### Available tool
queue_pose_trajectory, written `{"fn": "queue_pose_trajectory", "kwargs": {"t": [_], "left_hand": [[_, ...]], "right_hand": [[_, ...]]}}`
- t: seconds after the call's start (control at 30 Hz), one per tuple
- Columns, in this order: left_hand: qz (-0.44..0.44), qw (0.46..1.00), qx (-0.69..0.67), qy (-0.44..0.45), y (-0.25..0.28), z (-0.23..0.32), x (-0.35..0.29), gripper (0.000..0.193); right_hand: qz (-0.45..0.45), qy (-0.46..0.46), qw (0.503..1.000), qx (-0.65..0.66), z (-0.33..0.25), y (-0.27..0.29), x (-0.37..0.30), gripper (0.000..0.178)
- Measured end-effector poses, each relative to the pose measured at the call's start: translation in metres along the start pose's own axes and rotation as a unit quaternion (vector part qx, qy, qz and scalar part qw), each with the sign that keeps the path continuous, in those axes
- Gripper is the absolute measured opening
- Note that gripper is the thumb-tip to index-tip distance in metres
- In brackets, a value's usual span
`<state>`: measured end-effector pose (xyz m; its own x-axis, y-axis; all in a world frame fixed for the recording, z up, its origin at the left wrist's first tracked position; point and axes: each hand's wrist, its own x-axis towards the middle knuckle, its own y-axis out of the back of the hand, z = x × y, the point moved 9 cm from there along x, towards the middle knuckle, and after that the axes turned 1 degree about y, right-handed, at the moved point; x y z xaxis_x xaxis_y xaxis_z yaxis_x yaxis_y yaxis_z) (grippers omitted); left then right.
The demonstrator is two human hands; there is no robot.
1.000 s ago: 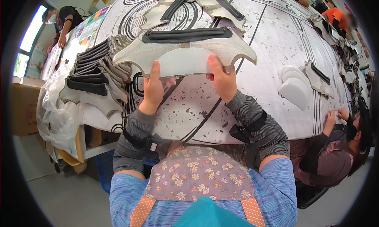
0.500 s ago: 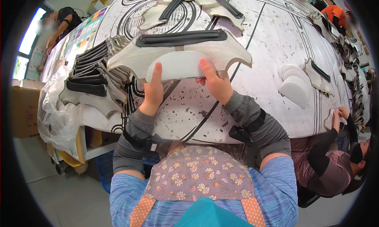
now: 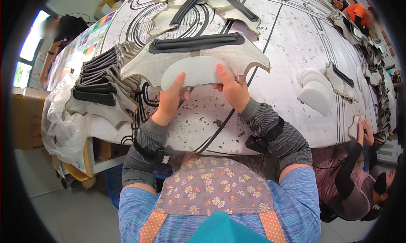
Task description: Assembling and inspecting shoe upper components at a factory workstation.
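Note:
Both hands hold up a beige fabric piece [image 3: 139,65] with a black padded band [image 3: 196,42] along its far edge and two pointed wings. Laid over its near middle is a smooth white half-moon sheet [image 3: 194,69]. My left hand [image 3: 169,98] pinches the sheet's left end, thumb on top and fingers partly hidden below. At the right end, my right hand [image 3: 233,88] grips sheet and fabric with its thumb on the white surface and its fingers underneath.
Left of my hands is a stack of similar fabric pieces [image 3: 95,95] beside a clear plastic bag [image 3: 63,120]. White half-moon sheets [image 3: 315,93] are fanned out at right. More fabric pieces [image 3: 186,10] lie at the far side. A co-worker's hands [image 3: 364,131] work at far right.
My left hand has shifted slightly right, its thumb now lower and nearer the sheet's edge. The fabric's left wing and the sheet have moved a little right. My right hand stays nearly in place.

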<state>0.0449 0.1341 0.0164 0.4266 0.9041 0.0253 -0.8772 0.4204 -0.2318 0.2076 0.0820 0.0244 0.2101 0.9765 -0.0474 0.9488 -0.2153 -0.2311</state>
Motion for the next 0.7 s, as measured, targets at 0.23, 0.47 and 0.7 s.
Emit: {"fn": "queue_pose_trajectory", "kwargs": {"t": [0.23,0.47,0.7], "left_hand": [[-0.002,0.999,0.041,0.012,-0.007,0.000,-0.001,0.021],[-0.014,0.992,0.113,0.055,-0.009,-0.014,-0.001,0.020],[-0.029,0.996,0.042,0.068,-0.015,-0.015,-0.005,0.020]], "right_hand": [[-0.059,0.012,0.998,-0.024,0.007,-0.009,0.005,0.027],[-0.073,-0.022,0.997,-0.018,0.004,-0.016,-0.001,0.026],[-0.133,-0.023,0.991,0.024,0.014,-0.028,0.000,0.021]]}}
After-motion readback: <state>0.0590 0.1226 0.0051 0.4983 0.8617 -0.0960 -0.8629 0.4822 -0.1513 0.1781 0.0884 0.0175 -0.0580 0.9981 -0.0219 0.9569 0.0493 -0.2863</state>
